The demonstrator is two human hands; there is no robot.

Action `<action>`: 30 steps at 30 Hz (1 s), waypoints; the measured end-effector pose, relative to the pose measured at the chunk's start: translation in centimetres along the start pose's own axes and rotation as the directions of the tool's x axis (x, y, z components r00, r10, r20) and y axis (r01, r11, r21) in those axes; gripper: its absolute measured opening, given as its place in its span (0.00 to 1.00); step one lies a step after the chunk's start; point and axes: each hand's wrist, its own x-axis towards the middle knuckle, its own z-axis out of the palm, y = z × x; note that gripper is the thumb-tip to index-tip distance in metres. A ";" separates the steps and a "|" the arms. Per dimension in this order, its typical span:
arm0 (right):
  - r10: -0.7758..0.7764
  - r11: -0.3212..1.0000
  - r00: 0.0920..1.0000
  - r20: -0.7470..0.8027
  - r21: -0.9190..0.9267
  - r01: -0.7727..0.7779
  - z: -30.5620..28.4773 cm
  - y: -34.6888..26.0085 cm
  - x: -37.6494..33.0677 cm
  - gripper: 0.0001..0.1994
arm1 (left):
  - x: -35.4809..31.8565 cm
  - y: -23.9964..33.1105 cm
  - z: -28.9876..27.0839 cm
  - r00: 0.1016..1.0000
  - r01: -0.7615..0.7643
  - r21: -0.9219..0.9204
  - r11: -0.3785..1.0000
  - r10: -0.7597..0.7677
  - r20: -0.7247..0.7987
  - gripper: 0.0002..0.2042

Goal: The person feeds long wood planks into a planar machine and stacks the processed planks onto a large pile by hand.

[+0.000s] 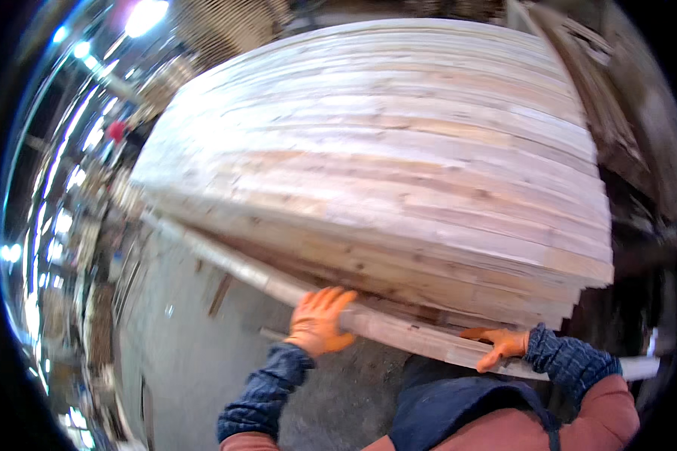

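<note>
A long, narrow wooden board [399, 328] runs across in front of me, from the far left to the right side. My left hand [321, 322], in an orange glove, is closed around it near its middle. Farther right, my right hand [502, 346], also orange-gloved, grips the same board close to my body, fingers over the far edge and thumb on the near side. The undersides of both grips are hidden. Just beyond the board rises a big stack of pale planks [399, 143], laid side by side in layers.
Grey concrete floor [203, 338] lies to the left, with a few wood scraps [220, 295] on it. More timber [609, 113] leans at the far right. Blurred wood piles and a person in something red [116, 131] appear at the far left, under bright lamps.
</note>
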 end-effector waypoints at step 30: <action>-0.182 0.530 0.485 -0.855 -0.501 -0.685 1.7 15.6 -36.2 0.57 | 6.8 13.9 5.5 0.801 -0.518 0.398 0.758 0.592 -0.086 0.27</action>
